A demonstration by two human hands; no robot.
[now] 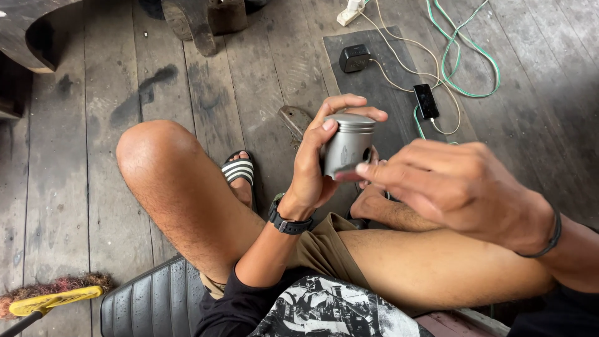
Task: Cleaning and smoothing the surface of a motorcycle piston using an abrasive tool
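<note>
My left hand (318, 163) grips a grey metal piston (347, 145), a short cylinder with grooves round its top, held upright above my knees. Thumb and fingers wrap its top edge and side. My right hand (450, 185) reaches in from the right, its fingertips touching the piston's lower side, where a small dark reddish piece (349, 176) shows between fingertip and metal. A black watch (288, 221) sits on my left wrist and a dark band (550, 240) on my right wrist.
I sit on a black ribbed seat (150, 302) over a worn plank floor. A black phone (426, 101), a black charger box (354, 58) and green and white cables (469, 59) lie at the far right. A broom with a yellow head (47, 298) lies at the lower left.
</note>
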